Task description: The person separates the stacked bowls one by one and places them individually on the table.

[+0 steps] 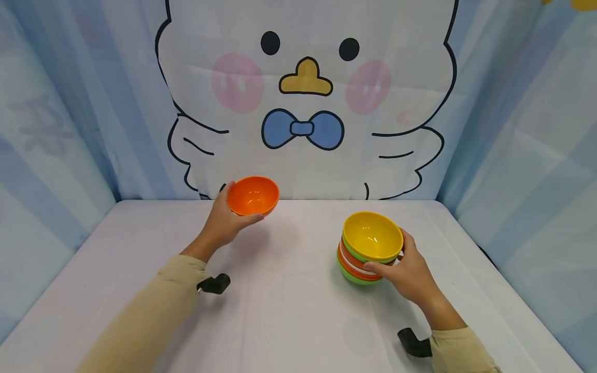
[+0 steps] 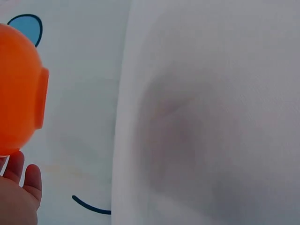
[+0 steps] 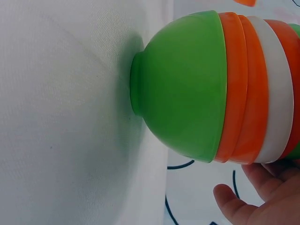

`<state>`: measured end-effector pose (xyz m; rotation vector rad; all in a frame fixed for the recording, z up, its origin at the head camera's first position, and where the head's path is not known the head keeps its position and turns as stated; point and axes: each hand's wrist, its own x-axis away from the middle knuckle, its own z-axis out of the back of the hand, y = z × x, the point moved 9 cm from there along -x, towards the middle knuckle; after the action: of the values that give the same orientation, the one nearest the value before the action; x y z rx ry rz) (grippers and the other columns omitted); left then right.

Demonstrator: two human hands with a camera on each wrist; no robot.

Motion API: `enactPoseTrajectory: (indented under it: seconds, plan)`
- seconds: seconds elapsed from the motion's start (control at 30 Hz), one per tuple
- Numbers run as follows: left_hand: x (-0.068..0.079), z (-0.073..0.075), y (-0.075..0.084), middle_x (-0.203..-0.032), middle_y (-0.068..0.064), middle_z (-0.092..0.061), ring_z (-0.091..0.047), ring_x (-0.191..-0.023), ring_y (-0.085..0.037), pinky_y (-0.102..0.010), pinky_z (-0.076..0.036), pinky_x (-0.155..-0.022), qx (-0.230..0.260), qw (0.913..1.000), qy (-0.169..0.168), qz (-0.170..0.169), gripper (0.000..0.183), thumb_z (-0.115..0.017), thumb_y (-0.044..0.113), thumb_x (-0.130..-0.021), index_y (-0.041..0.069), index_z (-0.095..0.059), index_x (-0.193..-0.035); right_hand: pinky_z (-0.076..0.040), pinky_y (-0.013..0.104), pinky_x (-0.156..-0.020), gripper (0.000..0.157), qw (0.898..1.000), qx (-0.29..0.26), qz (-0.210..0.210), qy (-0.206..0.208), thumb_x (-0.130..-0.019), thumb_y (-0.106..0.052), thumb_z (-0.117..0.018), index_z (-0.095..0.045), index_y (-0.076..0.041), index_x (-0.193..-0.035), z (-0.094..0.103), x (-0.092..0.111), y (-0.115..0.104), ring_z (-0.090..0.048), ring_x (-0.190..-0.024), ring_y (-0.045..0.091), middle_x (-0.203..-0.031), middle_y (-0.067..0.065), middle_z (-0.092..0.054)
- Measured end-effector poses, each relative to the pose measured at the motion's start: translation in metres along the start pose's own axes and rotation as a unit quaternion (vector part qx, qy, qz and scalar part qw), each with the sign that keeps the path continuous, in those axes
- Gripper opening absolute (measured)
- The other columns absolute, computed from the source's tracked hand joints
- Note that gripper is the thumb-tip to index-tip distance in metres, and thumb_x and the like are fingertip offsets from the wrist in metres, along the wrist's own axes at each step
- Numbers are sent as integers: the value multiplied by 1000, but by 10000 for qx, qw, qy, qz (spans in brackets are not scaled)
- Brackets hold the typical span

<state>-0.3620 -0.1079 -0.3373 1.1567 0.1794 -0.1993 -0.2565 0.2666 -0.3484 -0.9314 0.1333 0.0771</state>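
My left hand (image 1: pixel 223 220) grips an orange bowl (image 1: pixel 254 196) by its side, thumb and fingers around the rim. In the left wrist view the orange bowl (image 2: pixel 18 89) hangs above the table, its foot ring showing. My right hand (image 1: pixel 412 269) holds a stack of nested bowls by its upper part, to the right of the table's middle. A yellow bowl (image 1: pixel 373 235) tops that stack. Below it come green, orange and white rims, with a green bowl (image 3: pixel 183 89) at the bottom. In the right wrist view its base appears to stand on the cloth.
A pale cloth covers the table (image 1: pixel 289 311). Behind it hangs a curtain (image 1: pixel 303 171) printed with a cartoon face and blue bow. Blue-striped curtains (image 1: pixel 527 171) close off both sides. A black strap end (image 1: pixel 214 284) sticks out from the left cuff.
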Motion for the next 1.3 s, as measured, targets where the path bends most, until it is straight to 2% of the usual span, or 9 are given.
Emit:
enactPoseTrajectory:
  seconds: [0.37,0.5,0.77,1.0,1.17,1.3]
  plan:
    - [4,31,-44,-153,-26,-29,-36,-133,-44,-59,-43,-102,-650,9958,388,518,107,-81,31,-84,-3,-10,-157,-32,67,-107,106,10000,-11,52,34,-83,-33,-83,-13,2,-155,1,-1,1,-38,-133,42,-150,24,-34]
    - [5,36,-55,-152,-25,-32,-38,-131,-43,-58,-41,-105,-573,9958,458,549,104,-81,30,-83,-3,-14,-156,-32,67,-107,107,10000,-40,37,35,-83,-32,-83,-12,2,-155,1,-2,2,-37,-134,42,-150,24,-33]
    - [9,40,-74,-153,-24,-30,-36,-135,-41,-58,-33,-111,-458,9925,473,1031,103,-81,27,-84,0,-14,-157,-32,66,-108,108,10000,-65,-6,23,-83,-31,-84,-11,2,-155,1,0,1,-37,-134,42,-151,24,-33]
    - [9,40,-84,-152,-24,-33,-36,-135,-42,-58,-32,-112,-427,9923,405,1094,94,-78,24,-86,-1,-19,-155,-30,66,-108,108,10000,-52,-37,11,-83,-31,-84,-11,2,-155,1,0,0,-36,-136,42,-152,24,-32]
    - [11,39,-93,-152,-23,-36,-37,-136,-41,-57,-31,-112,-410,9906,275,1277,89,-76,22,-89,1,-21,-155,-29,66,-109,108,10000,-34,-26,2,-83,-30,-84,-10,3,-155,1,0,0,-36,-136,43,-152,25,-31]
    - [11,38,-94,-152,-23,-36,-36,-136,-41,-57,-31,-112,-294,9924,199,1181,86,-75,19,-89,1,-22,-155,-28,67,-109,108,10000,-31,-21,10,-84,-30,-83,-10,3,-155,1,0,0,-36,-136,43,-153,26,-31]
